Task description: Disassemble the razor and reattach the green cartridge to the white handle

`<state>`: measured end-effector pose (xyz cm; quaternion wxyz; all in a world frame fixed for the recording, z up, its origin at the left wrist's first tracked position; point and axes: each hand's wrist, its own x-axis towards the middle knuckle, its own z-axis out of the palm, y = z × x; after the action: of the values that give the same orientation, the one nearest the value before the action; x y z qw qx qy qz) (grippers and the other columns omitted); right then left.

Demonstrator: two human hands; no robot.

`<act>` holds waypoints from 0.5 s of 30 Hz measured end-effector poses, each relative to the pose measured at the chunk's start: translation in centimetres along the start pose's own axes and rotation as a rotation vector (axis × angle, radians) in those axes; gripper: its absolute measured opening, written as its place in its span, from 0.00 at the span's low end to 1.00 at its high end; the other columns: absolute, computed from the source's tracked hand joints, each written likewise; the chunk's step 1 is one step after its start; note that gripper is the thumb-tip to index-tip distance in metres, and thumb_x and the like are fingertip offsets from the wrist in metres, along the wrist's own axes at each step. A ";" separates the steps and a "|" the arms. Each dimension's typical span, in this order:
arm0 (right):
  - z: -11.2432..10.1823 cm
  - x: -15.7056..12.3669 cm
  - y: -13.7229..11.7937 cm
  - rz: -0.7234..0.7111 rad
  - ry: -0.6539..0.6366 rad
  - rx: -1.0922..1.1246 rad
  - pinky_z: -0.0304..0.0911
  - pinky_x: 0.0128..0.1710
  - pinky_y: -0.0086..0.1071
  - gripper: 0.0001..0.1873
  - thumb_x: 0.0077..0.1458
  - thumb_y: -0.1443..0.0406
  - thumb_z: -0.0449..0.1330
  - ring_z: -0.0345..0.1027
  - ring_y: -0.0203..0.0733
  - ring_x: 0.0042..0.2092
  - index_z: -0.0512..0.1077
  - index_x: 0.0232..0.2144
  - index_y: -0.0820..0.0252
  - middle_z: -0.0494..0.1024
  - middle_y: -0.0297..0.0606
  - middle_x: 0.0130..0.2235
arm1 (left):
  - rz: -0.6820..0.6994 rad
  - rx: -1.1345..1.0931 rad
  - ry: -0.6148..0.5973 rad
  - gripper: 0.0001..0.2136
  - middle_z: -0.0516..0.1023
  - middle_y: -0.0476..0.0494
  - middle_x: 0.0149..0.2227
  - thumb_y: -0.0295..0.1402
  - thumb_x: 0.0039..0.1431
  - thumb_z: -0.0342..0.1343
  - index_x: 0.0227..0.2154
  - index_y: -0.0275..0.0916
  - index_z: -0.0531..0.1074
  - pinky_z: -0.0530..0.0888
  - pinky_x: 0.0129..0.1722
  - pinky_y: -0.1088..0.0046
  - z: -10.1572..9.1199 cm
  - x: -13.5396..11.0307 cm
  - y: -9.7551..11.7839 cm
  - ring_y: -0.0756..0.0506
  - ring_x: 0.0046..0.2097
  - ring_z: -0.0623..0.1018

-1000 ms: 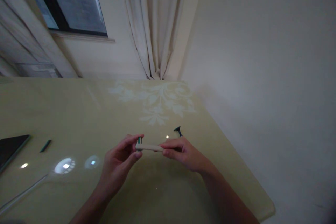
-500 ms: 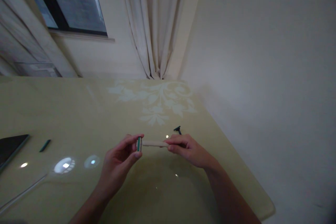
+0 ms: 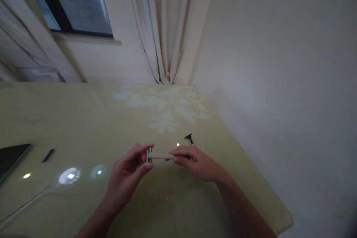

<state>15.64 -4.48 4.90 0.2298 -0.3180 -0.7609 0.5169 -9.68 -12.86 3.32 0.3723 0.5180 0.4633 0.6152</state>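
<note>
Between thumb and fingers, my left hand (image 3: 126,173) pinches a green-and-white razor head (image 3: 150,154) by its two ends, holding it upright. My right hand (image 3: 196,161) is closed on the far end of a pale razor handle (image 3: 161,156), which lies level and points left. The handle's left tip meets the razor head; whether the two are locked together I cannot tell. Just behind my right hand lies a dark razor (image 3: 189,137), its lower part hidden by the hand.
A small dark green strip-like piece (image 3: 48,155) lies on the glossy table (image 3: 83,119) at left, near a dark flat panel (image 3: 12,158). A thin clear rod or cord (image 3: 25,206) runs at lower left. The wall (image 3: 279,81) borders the table's right edge.
My right hand has moved slightly left with the handle, whose tip now overlaps the razor head where a small gap showed before. My left hand has barely shifted.
</note>
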 end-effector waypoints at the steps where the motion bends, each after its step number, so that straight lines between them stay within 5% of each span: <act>1: -0.1 0.0 0.0 0.001 0.013 -0.002 0.67 0.43 0.35 0.18 0.69 0.53 0.64 0.75 0.45 0.44 0.85 0.51 0.55 0.85 0.41 0.45 | -0.001 0.002 0.003 0.16 0.71 0.50 0.31 0.32 0.59 0.71 0.50 0.51 0.87 0.73 0.32 0.79 0.0 0.0 0.0 0.49 0.33 0.74; 4: -0.2 -0.1 -0.1 -0.023 0.046 0.000 0.67 0.43 0.35 0.18 0.69 0.52 0.64 0.76 0.46 0.46 0.84 0.52 0.54 0.84 0.42 0.47 | -0.006 0.006 -0.010 0.16 0.71 0.49 0.32 0.32 0.59 0.71 0.50 0.49 0.87 0.73 0.32 0.78 0.0 0.0 0.1 0.49 0.33 0.74; 10: -0.2 -0.2 -0.7 0.016 -0.087 -0.009 0.68 0.47 0.37 0.18 0.71 0.53 0.63 0.76 0.46 0.46 0.84 0.54 0.54 0.86 0.41 0.47 | 0.011 -0.002 0.018 0.15 0.71 0.50 0.31 0.32 0.60 0.71 0.50 0.48 0.87 0.73 0.32 0.78 -0.1 0.1 0.3 0.49 0.33 0.74; 15: -0.1 -0.3 -0.8 -0.019 -0.025 0.002 0.69 0.48 0.38 0.20 0.71 0.52 0.62 0.76 0.47 0.48 0.83 0.55 0.53 0.85 0.41 0.48 | -0.002 -0.002 -0.025 0.15 0.72 0.48 0.32 0.32 0.59 0.71 0.49 0.49 0.87 0.74 0.33 0.76 0.0 0.0 0.2 0.48 0.33 0.74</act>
<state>15.69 -4.83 5.67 0.2254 -0.3038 -0.7663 0.5193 -9.72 -12.91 3.50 0.3792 0.5250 0.4583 0.6087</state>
